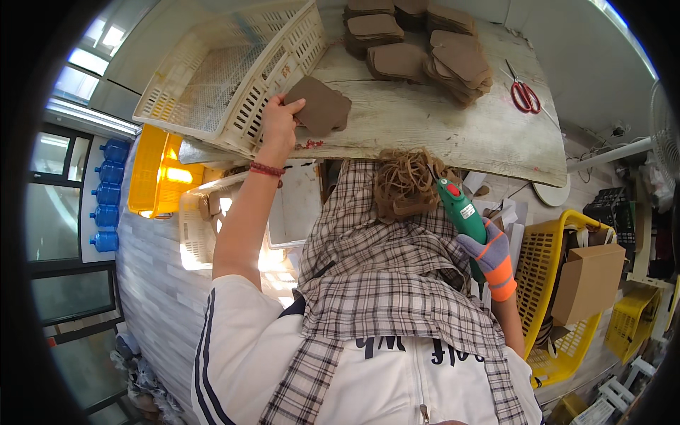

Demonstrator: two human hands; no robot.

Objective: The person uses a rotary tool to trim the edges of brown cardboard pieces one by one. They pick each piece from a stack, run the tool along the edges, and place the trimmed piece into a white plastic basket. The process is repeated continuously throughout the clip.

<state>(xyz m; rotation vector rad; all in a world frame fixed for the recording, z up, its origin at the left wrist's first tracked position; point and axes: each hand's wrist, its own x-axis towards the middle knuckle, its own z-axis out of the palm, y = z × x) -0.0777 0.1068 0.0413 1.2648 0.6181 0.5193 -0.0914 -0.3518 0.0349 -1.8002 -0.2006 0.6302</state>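
My bare left hand (pixel 279 122) pinches the edge of a flat brown piece with rounded corners (pixel 320 106), held over the left front part of the worktable (pixel 418 120). More than one layer seems to show at its edge. In a grey and orange glove, my right hand (pixel 494 258) wraps round a green hand-held power tool (pixel 460 207) with a red button. Its thin tip points up and left, apart from the brown piece. A tangle of brown trimmed strips (pixel 405 185) lies on my checked apron, next to the tool's tip.
Several stacks of similar brown pieces (pixel 397 61) stand at the table's back. Red-handled scissors (pixel 525 98) lie at the right. A white plastic crate (pixel 248 124) occupies the left end. Yellow baskets (pixel 524 283) stand on the floor, one holding a cardboard box (pixel 588 280).
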